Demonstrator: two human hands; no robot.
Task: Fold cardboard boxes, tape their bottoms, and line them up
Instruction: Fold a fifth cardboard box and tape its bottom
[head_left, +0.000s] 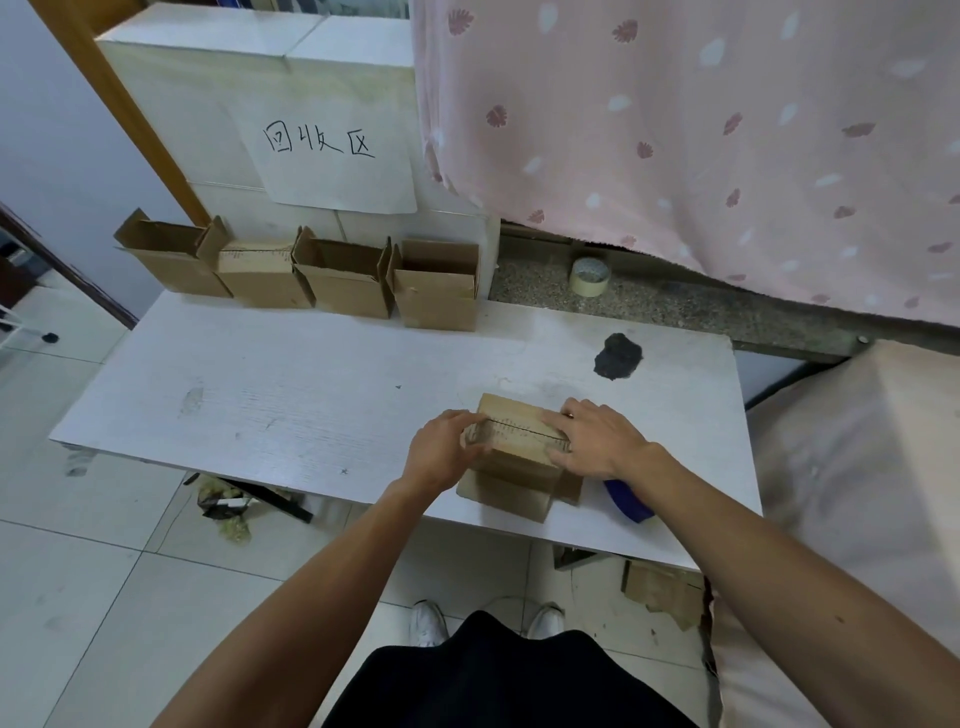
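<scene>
Head view: left hand (441, 453) clamped round taped brown cardboard box (515, 417), right hand (597, 441) flat atop.

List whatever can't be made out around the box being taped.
Head view:
- Left end of the box: covered by the left hand, tape end hidden.
- The blue object: mostly behind the right hand and wrist, unidentifiable.
- The dark patch on the table: stain or object, unclear.
- The clutter underneath: cut off by the table's edge.
</scene>
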